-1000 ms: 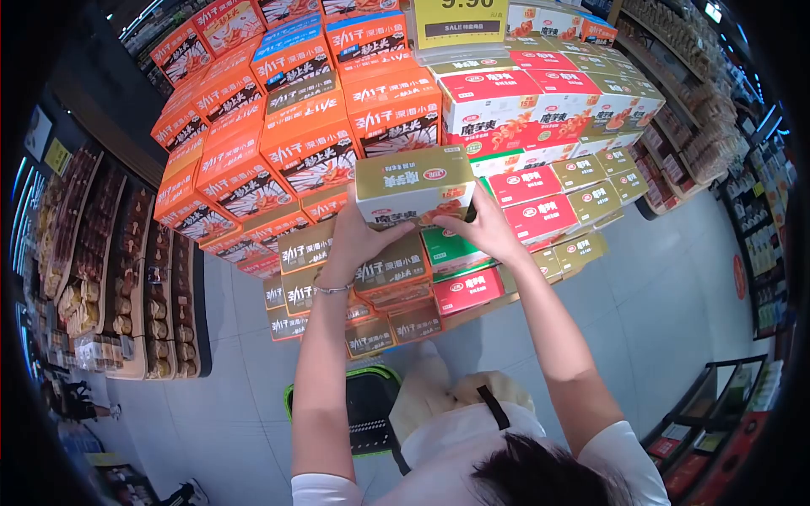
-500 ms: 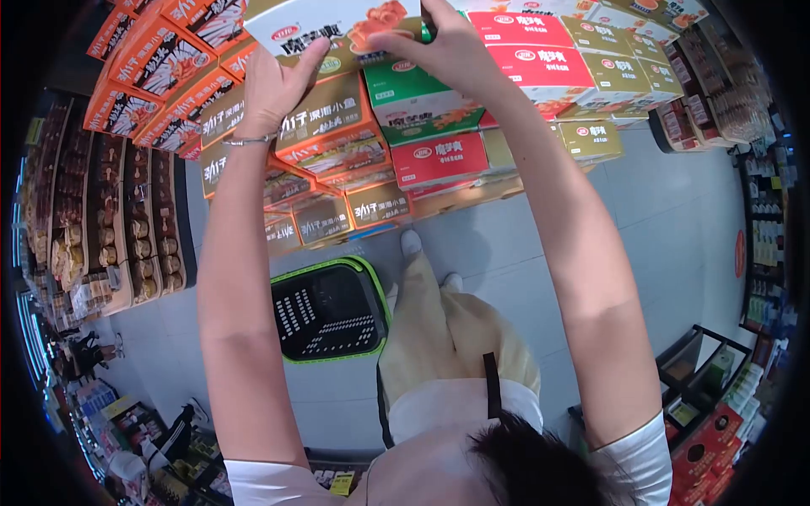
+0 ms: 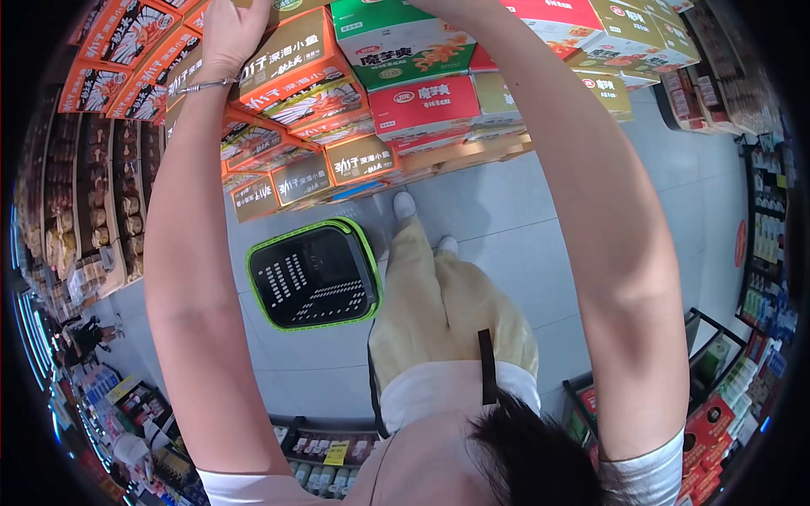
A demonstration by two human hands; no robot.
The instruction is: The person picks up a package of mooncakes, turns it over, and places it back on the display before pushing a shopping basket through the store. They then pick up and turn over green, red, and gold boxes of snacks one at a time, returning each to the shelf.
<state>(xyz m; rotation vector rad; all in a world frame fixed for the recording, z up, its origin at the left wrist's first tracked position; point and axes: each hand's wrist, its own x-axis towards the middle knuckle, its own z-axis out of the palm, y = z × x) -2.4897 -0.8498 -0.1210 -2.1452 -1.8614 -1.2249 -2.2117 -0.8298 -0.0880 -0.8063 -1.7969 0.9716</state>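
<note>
Gold snack box: lifted off the stack [image 3: 295, 72], now above frame. Left hand [image 3: 226, 29] raised; fingers cropped, grip cannot be told. Right hand unseen; shopping basket [image 3: 312, 274] below.

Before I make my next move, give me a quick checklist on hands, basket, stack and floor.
1. Left hand grip: raised at the top edge against the stacked boxes, fingers cut off. Cannot tell.
2. Right hand grip: above the top edge, only the arm shows. Cannot tell.
3. Green basket: upright on the floor, open, nothing in it. Ok.
4. Shoes: beside the basket, apart from it. Ok.
5. Stack: the boxes in view sit square, none tipping. Ok.
6. Floor around the basket: bare tiles. Ok.
</note>
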